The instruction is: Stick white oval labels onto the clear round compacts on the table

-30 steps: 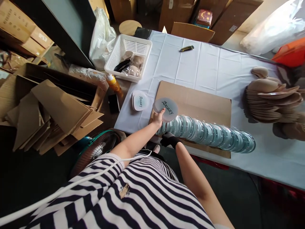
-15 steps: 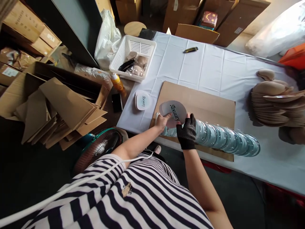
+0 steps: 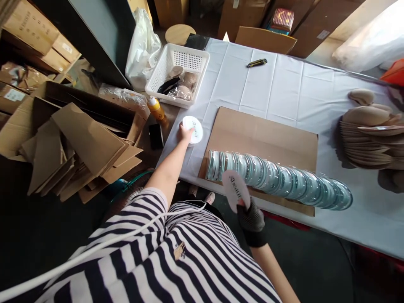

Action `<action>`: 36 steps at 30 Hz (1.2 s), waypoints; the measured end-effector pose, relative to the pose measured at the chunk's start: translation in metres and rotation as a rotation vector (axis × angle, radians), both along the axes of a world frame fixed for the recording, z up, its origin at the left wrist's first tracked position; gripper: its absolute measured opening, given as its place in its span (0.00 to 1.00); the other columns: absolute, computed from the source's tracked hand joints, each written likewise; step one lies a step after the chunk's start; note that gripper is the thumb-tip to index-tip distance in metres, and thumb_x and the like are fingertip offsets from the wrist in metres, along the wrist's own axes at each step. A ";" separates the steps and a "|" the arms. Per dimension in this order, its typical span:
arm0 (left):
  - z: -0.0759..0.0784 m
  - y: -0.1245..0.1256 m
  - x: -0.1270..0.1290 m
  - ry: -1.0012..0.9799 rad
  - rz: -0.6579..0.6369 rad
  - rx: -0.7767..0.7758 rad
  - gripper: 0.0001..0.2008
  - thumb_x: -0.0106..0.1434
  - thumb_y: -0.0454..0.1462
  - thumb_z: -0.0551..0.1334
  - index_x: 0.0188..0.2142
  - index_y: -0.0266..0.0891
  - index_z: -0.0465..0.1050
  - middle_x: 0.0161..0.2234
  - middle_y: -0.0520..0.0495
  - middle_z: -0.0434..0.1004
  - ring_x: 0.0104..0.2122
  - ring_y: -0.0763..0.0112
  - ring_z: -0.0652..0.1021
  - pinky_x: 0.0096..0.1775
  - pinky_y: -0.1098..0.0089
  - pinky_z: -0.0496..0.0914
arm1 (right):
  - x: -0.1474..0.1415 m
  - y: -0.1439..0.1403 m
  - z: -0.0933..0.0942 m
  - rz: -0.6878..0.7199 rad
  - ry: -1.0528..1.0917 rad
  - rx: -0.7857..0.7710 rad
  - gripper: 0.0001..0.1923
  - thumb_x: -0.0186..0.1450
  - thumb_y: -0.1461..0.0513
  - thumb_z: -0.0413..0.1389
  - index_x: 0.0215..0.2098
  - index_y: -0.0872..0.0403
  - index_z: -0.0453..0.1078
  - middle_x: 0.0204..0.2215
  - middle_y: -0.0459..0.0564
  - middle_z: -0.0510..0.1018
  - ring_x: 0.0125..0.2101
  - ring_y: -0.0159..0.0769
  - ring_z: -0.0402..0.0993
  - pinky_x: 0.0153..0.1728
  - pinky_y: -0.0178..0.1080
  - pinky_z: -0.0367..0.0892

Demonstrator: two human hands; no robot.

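Left hand (image 3: pixel 184 132) presses flat on the white lid stack (image 3: pixel 193 128) at the table's near-left edge while the gloved right hand (image 3: pixel 251 216) pinches 1 printed lid (image 3: pixel 235 190).

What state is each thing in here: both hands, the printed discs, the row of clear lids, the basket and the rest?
Left hand: bare, on the white disc stack.
Right hand: gloved, pinching a printed disc, off the table edge.
Row of clear lids: lying on its side on the cardboard sheet.
White basket: open, part filled.
Utility knife: lying flat.
Orange bottle: upright, capped.
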State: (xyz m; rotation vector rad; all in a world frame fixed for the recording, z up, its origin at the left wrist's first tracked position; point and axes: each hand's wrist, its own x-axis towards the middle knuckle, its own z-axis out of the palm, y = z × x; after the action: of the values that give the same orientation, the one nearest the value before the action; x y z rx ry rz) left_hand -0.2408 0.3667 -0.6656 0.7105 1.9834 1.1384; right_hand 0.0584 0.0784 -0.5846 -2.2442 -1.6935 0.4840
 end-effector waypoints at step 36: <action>-0.031 -0.121 0.117 0.089 -0.652 0.384 0.16 0.66 0.33 0.51 0.44 0.40 0.76 0.53 0.42 0.75 0.59 0.64 0.71 0.68 0.56 0.54 | -0.086 0.094 -0.051 -0.028 1.009 -0.594 0.09 0.62 0.56 0.51 0.27 0.52 0.59 0.20 0.41 0.67 0.16 0.26 0.59 0.21 0.31 0.61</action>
State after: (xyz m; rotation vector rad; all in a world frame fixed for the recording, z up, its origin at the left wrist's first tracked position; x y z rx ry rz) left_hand -0.1238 0.2462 -0.6966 1.4947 1.4226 1.0833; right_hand -0.0277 0.1724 -0.6356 -1.7398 -1.0266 1.8985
